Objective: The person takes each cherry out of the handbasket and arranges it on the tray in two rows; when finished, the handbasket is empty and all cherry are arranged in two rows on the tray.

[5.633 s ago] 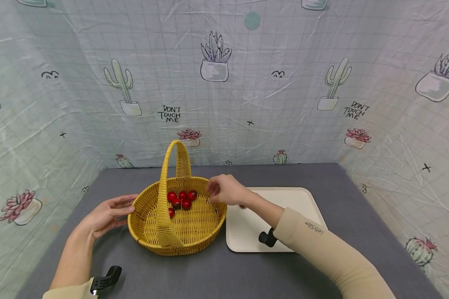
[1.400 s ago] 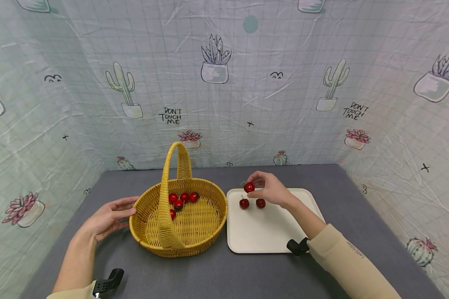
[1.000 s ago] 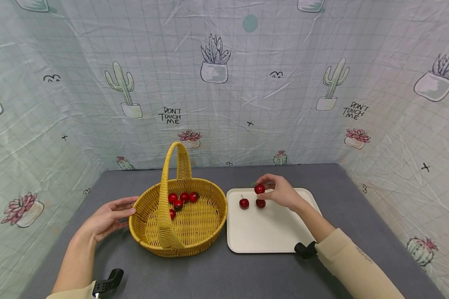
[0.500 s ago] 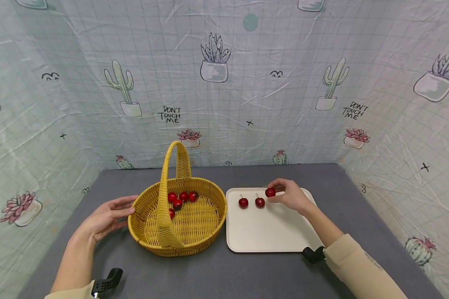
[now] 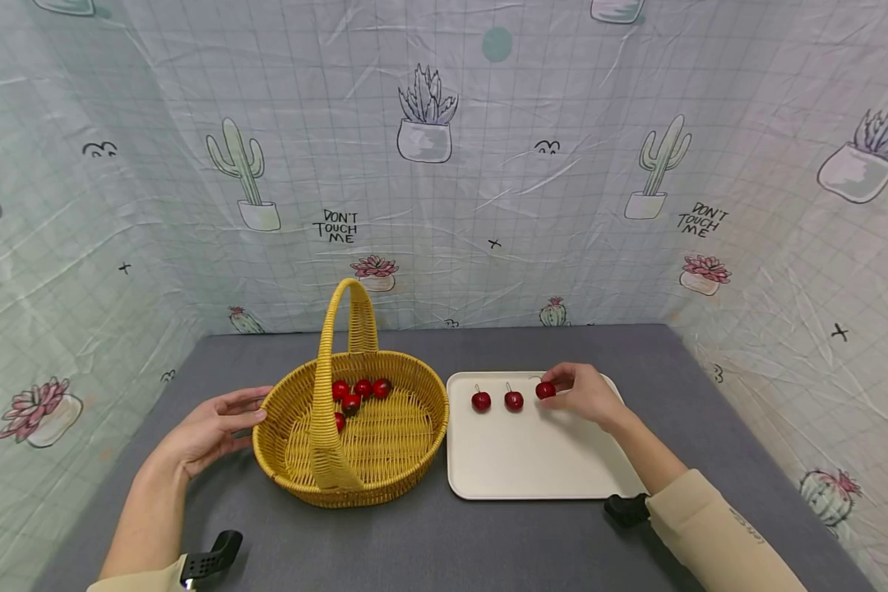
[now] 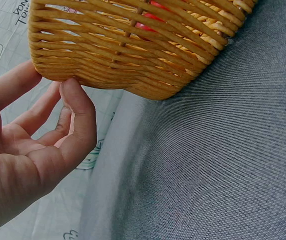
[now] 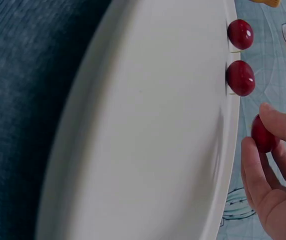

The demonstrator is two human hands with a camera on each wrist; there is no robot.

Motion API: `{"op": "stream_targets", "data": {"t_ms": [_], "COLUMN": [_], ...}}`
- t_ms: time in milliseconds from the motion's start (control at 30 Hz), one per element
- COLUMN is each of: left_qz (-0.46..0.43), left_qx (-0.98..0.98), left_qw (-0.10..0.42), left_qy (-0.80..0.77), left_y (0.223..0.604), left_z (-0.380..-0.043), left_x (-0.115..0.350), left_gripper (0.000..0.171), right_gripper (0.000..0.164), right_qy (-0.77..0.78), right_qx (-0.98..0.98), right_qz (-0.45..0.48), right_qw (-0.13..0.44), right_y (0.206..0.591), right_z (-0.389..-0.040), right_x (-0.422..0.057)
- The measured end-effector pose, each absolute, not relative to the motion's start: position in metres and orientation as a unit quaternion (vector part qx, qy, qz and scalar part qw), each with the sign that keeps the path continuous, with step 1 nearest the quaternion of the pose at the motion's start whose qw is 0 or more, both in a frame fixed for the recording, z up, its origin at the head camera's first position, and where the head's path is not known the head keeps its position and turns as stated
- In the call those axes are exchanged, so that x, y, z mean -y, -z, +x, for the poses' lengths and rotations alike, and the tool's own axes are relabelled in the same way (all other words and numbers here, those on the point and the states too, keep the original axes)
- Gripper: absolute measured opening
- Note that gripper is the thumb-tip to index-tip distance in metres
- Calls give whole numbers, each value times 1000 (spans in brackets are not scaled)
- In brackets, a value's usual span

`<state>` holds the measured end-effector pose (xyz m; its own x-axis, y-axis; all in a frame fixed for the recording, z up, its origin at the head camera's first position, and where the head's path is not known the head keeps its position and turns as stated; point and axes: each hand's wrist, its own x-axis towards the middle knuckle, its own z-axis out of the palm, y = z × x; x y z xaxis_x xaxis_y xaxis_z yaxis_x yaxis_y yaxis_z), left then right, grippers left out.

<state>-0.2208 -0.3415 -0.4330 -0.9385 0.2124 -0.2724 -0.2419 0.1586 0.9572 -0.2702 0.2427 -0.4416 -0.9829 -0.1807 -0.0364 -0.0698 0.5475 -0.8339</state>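
My right hand [image 5: 588,395] pinches a dark red cherry [image 5: 545,390] between thumb and fingertips, over the far part of a cream tray [image 5: 540,469]. In the right wrist view, that cherry [image 7: 264,134] sits in my right hand's grasp, just past a row of two cherries along the tray's far side. Those are the left cherry [image 5: 481,401] and the middle cherry [image 5: 514,401], stems pointing away. My left hand [image 5: 210,427] touches the left side of a yellow wicker basket [image 5: 392,493] with extended, relaxed fingers. In the left wrist view, its fingertips [image 6: 72,87] meet the woven rim.
Several cherries [image 5: 351,404] lie in the left and far part of the basket, some partly behind its tall arched handle [image 5: 327,395]. Basket and tray stand side by side on a grey tabletop [image 5: 444,543]. Behind hangs a printed cloth [image 5: 444,205].
My right hand has carried a cherry from over the basket to the right and lowered it toward the tray, beside two others that now show there. My left hand has stayed at the basket.
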Motion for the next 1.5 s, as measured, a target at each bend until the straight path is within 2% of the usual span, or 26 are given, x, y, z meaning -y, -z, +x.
{"op": "stream_targets", "data": {"t_ms": [767,1500], "left_qz": [-13,-5], "left_qx": [-743,-743], "left_qw": [173,172], "left_qy": [-646,-647], "left_y": [434,437], "left_z": [-221,-222], "left_x": [341,342], "left_gripper": [70,69], "right_gripper": [38,39], "right_qy": [432,417], "right_qx": [-898,-904], "right_qz": [-63,-68], "right_qw": [56,63], "right_y": [459,454], "right_z": [-276,-274], "right_x": [-243,-246]}}
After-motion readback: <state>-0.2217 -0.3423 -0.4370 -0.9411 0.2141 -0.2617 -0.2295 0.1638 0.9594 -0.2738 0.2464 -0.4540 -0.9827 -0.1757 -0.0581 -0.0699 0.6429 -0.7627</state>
